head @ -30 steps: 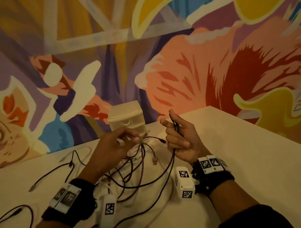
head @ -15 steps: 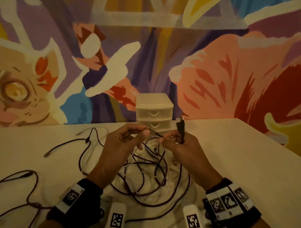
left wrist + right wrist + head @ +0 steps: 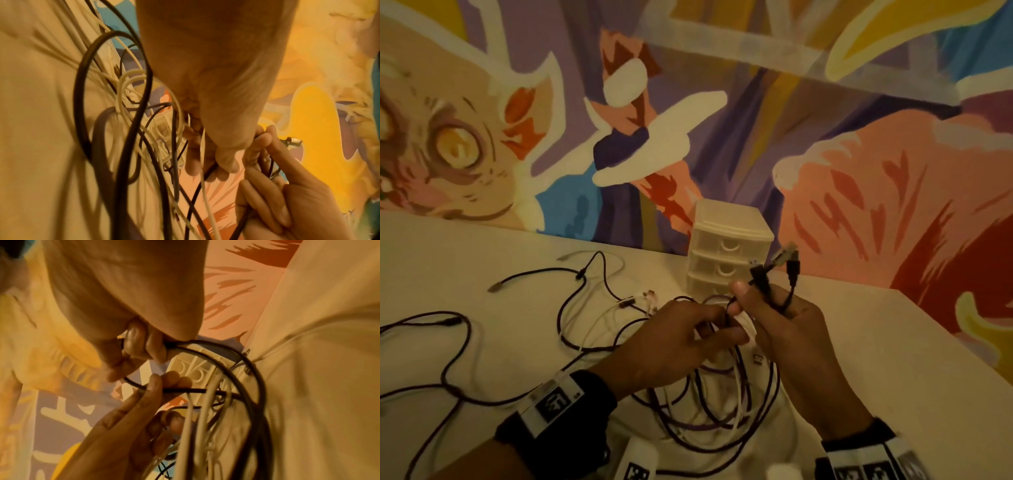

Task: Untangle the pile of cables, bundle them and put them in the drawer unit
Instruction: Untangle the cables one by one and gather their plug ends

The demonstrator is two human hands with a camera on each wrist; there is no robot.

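Far left of the tabletop (image 3: pixel 465 246): loose dark cables (image 3: pixel 571 298) trail across it, plug ends lying free; a white cable (image 3: pixel 599 322) crosses them toward the centre. Centre: the tangled pile (image 3: pixel 722 404) of dark and white loops sits below my hands (partly lifted, partly resting on the tabletop; exact split unclear). My left hand (image 3: pixel 681 339) has fingers curled, thumb and fingertips pinching a dark strand at the top of the pile; a white strand runs past the same fingers in the left wrist view. Just beside it, touching at the fingertips, my right hand (image 3: pixel 787 329) is closed around several dark cable ends; their plugs (image 3: pixel 787 263) stick up above the fist. Behind the hands, against the painted wall (image 3: pixel 859 171), stands the white drawer unit (image 3: pixel 729 250); the drawers in view are closed.
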